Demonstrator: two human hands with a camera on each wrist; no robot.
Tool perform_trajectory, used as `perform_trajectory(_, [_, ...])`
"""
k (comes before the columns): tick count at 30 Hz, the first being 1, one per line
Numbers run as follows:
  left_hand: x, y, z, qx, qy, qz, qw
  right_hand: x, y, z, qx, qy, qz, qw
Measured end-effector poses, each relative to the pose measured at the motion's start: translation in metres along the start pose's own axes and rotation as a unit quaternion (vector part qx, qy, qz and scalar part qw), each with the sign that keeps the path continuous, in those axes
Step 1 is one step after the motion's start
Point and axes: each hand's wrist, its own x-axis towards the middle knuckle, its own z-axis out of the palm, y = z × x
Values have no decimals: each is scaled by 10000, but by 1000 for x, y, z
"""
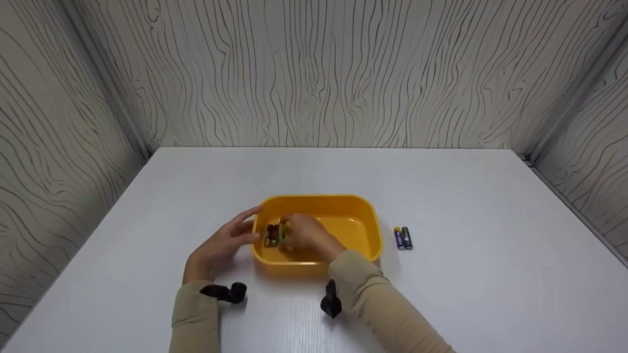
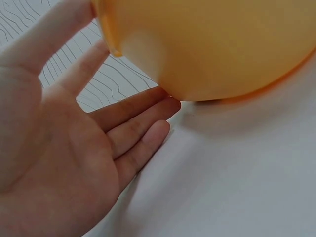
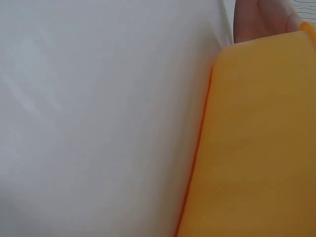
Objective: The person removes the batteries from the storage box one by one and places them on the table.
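Note:
A yellow rectangular tray [image 1: 343,264] with rounded corners sits on the table. Inside, along its left end, several small cylindrical batteries [image 1: 271,236] lie side by side. My right hand [image 1: 301,233] reaches down into the tray and pinches a green-and-yellow battery [image 1: 281,231] beside that row, partly covered by the fingers. At the tray's left wall, my left hand [image 1: 228,240] rests with fingers spread and fairly straight. In the left wrist view, fingertips of the left hand [image 2: 74,133] touch the rim and the lower wall. The right wrist view shows mainly the tray's outer wall [image 3: 256,138].
Two more batteries [image 1: 403,238] lie together on the white table [image 1: 471,284], right of the tray. Wood-patterned panels [image 1: 314,73] stand behind the table and at both sides. A black wrist camera [image 1: 331,300] is strapped near each sleeve cuff.

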Motion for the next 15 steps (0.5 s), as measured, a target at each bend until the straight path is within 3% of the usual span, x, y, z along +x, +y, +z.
perform_trajectory(6, [0,-1,0,-28,58,-54,10000,-5,-2,-7,495,-56,148,9987])
perform_trajectory(15, [1,0,0,-14,49,-109,9999,-12,-3,-12,419,-103,11,9991])
